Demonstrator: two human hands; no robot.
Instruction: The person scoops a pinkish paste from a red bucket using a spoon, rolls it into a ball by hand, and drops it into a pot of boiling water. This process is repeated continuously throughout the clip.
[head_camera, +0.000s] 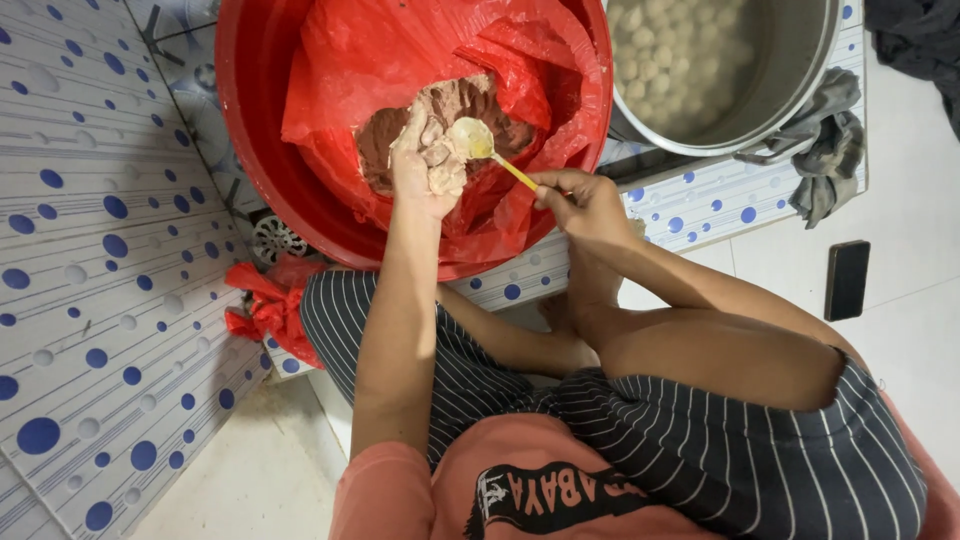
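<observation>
Knees and striped shorts nearest the camera. Right hand (585, 205) pinches a yellow-handled spoon (480, 145), its bowl smeared pale. Left hand (425, 165) closed on a lump of pinkish-brown paste (440, 110), fingers coated; exact grip hard to read under the mix. Paste sits in one red plastic bag (380, 50) lining one red basin (250, 110). Beyond, one metal pot (790, 70), rim cut off by the frame, holds many pale balls (680, 50), probably in cloudy water. One grey cloth (830, 150), one dark phone (847, 280).
</observation>
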